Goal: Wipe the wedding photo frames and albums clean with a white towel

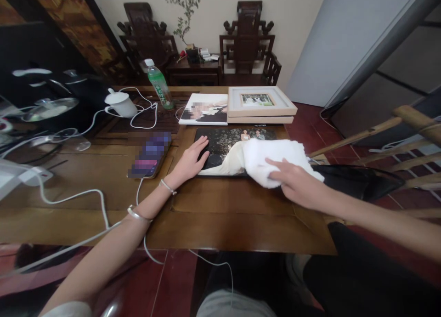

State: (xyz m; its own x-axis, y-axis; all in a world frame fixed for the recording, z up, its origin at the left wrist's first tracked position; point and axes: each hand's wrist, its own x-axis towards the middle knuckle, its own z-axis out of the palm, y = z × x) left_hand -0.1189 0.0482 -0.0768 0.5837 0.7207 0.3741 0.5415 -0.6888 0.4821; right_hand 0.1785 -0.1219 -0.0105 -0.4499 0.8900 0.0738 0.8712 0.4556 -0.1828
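A dark wedding photo panel [222, 147] lies flat on the wooden table [213, 206] in front of me. My left hand [191, 161] rests on its left edge, fingers stretched out and holding nothing. In my right hand [296, 181] is a folded white towel [275, 156], which covers the panel's right part and hangs past its right edge. My right thumb and index finger show on the towel's near side; the other fingers are partly hidden.
Behind the panel lie a white photo album [205, 109] and stacked wooden picture frames [262, 103]. To the left are a phone [149, 155] with a cable, a green bottle [160, 85] and a lidded white cup [120, 104]. A bamboo chair [379, 133] stands at right.
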